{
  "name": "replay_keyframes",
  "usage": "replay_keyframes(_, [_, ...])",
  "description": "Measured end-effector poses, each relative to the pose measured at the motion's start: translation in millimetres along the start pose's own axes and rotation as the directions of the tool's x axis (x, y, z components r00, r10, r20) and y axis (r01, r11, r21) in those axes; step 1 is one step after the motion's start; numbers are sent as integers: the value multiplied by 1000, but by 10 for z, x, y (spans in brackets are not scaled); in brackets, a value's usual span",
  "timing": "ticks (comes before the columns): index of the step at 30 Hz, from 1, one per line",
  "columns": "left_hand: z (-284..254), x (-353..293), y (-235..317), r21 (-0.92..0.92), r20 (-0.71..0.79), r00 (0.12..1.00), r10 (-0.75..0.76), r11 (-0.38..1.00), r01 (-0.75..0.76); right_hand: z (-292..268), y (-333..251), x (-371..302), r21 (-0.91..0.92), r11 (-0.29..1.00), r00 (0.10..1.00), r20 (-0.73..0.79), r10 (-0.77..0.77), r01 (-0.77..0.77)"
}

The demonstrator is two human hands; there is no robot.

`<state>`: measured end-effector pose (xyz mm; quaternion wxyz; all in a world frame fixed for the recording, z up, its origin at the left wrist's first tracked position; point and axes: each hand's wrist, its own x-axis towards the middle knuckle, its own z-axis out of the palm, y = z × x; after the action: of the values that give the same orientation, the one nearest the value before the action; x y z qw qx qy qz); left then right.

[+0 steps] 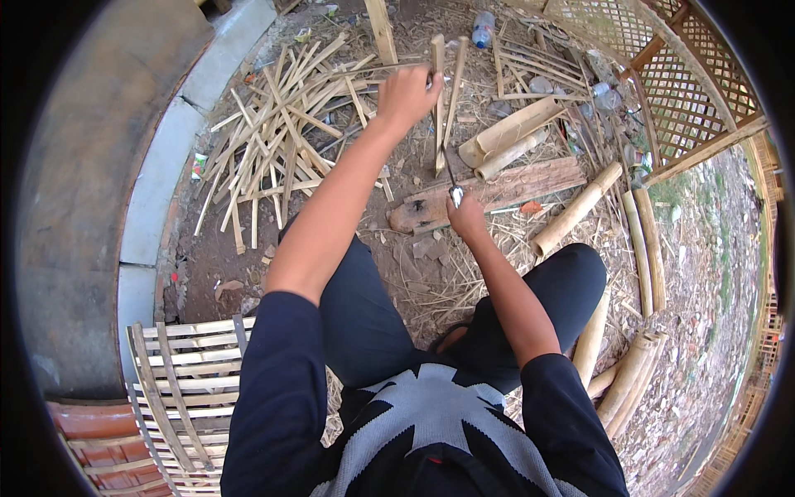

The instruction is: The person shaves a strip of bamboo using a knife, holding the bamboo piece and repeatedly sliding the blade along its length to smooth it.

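My left hand [406, 101] is closed at the upper part of a split bamboo strip [438, 137], which runs down toward the ground. A second, slimmer bamboo length [455, 89] leans just right of it, and the two draw close together lower down. My right hand [467, 218] grips a long-bladed knife [450, 170] by its handle, below and right of the strips. The dark blade points up and away, its tip close to the strips; whether it touches them I cannot tell. Beneath lies a weathered wooden plank [513, 189].
A loose pile of bamboo strips [286, 124] spreads at left. Bamboo halves [509, 132] and thick poles [580, 207] lie right. A slatted bamboo panel [195, 385] is near left; a woven lattice [687, 74] stands far right. A plastic bottle [483, 31] lies at the back.
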<state>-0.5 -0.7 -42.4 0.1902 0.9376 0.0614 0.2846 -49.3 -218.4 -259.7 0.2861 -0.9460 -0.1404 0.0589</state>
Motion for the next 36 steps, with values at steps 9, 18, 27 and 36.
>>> replay_keyframes(9, [-153, 64, 27, -79, -130, 974, -184, 981, 175, -346, -469, -3, 63, 997, 999, 18, 36, -37])
replay_keyframes(18, [-810, 174, 174, -132, -277, 936, 217, 956, -261, -756, -977, -61, 199, 979, 995, -102, -20, 40])
replay_keyframes(27, [21, -53, -123, -3, 225, 968, -113, 993, 117, 78, -47, 112, -46, 997, 993, 101, 66, -61])
replay_keyframes(36, [-301, 38, 20, -126, -96, 992, -78, 990, 66, -244, -392, 6, 83, 997, 1000, -16, -2, 4])
